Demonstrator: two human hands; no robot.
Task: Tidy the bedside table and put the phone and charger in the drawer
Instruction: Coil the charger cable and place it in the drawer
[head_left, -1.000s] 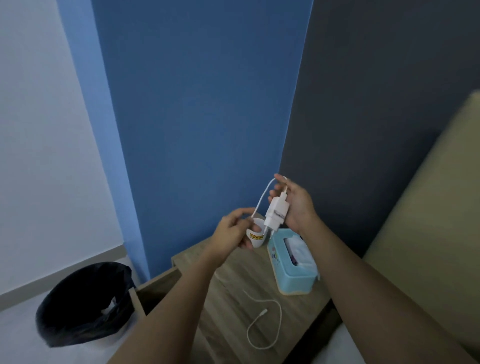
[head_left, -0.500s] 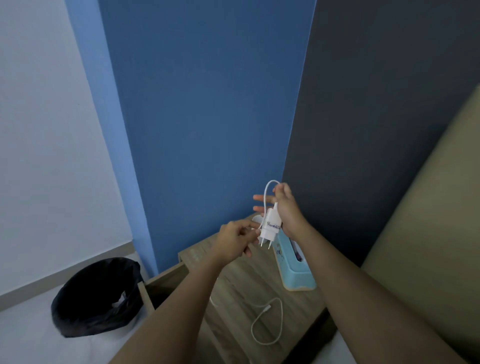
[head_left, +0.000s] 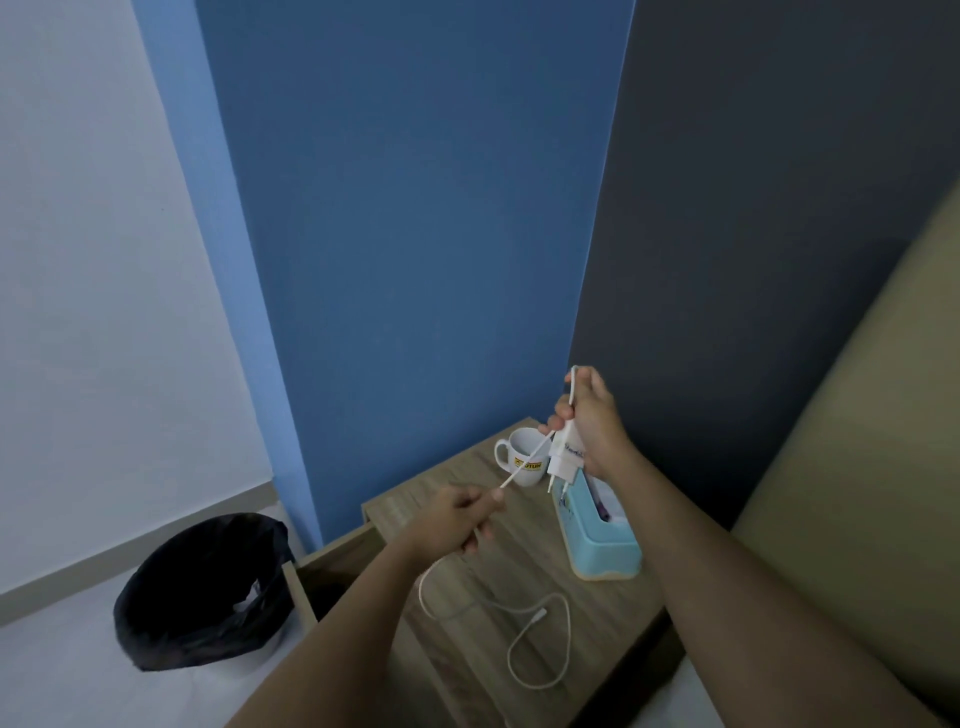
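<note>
Holding white plastic charger plug raised, right hand clenched around it; left hand pinches thin white cable taut, likely for coiling before wooden drawer.

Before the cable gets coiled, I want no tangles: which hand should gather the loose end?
Probably left. The left hand already grips the cable nearest its slack; the right hand is occupied holding the charger.

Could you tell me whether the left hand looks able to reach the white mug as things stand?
Probably yes: the mug stands in the open just beyond the left hand, though that hand is gripping the cable.
</note>
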